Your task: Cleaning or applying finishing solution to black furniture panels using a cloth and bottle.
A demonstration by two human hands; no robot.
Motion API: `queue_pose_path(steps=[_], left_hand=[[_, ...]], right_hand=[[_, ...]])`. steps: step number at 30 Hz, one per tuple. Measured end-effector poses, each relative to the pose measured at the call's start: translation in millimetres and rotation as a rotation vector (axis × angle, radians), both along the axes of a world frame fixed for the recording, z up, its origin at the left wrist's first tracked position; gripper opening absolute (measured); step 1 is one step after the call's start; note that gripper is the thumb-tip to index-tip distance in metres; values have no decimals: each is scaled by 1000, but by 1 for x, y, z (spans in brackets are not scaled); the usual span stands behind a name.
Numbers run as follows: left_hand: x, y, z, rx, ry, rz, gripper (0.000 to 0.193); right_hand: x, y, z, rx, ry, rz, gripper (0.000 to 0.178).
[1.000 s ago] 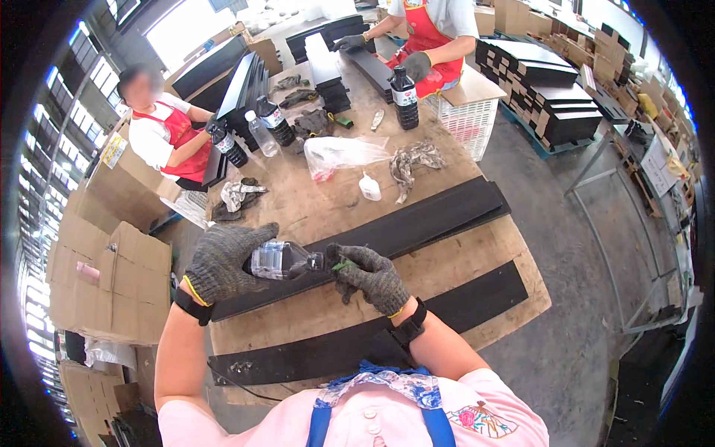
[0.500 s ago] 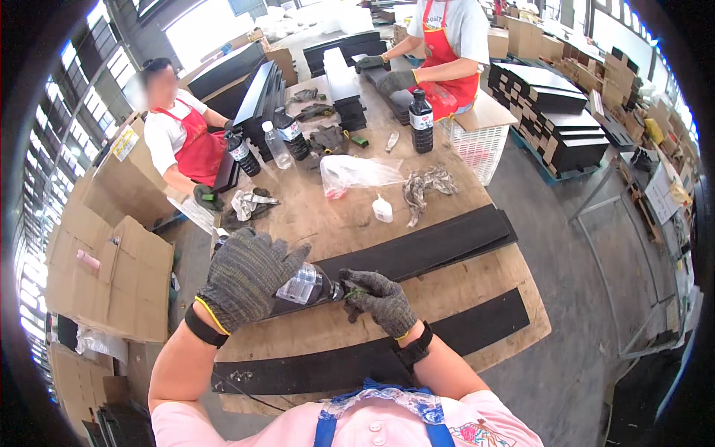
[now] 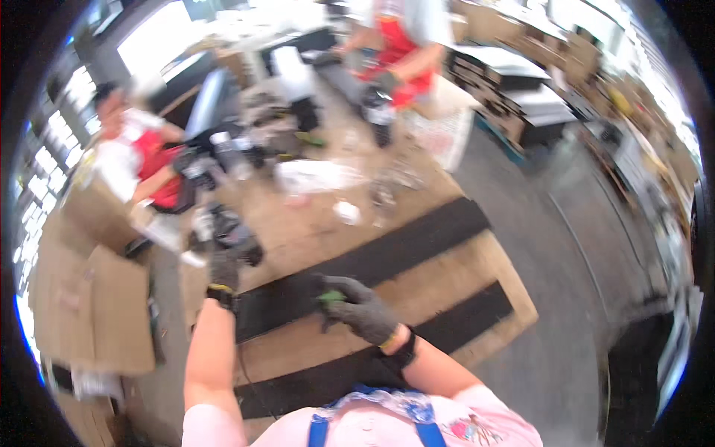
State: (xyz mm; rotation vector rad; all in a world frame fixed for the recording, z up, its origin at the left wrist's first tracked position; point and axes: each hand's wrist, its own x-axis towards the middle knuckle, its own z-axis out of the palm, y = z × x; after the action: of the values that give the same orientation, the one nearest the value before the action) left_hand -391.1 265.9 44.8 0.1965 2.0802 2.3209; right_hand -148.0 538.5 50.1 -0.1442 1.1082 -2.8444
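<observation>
My left hand [image 3: 223, 270], in a dark grey knit glove and blurred by motion, reaches out over the table's left side. Its fingers appear closed around a dark bottle [image 3: 240, 237] with a pale label, tilted among crumpled rags. My right hand [image 3: 361, 309], gloved alike, hovers above a long black board [image 3: 406, 249] lying across the table. Between its thumb and curled fingers is a small green object [image 3: 331, 296], whose exact kind is hard to make out. A second black board [image 3: 320, 381] lies nearer my body.
A clear plastic bag [image 3: 316, 177], a small white bottle [image 3: 346, 212] and a crumpled rag [image 3: 387, 190] lie farther across the tabletop. A dark bottle [image 3: 378, 119] stands near a co-worker in a red apron [image 3: 398, 56]. Another red-aproned person [image 3: 153, 153] works at the left. Cardboard boxes [image 3: 115, 309] stand left.
My left hand has carried the bottle from in front of me, away from my right hand, out to the far left. My right hand stays over the board. The view has shifted and blurred.
</observation>
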Motion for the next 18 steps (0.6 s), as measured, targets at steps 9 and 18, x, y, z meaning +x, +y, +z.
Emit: queue_pose_path(steps=[9,18], left_hand=[[-22,2,-31,-212,-8,128,72],[134,16,39,-311,62,48,54]], right_hand=[[5,8,12,1,-8,47,44],[108,113,-37,382,7,-351,27]])
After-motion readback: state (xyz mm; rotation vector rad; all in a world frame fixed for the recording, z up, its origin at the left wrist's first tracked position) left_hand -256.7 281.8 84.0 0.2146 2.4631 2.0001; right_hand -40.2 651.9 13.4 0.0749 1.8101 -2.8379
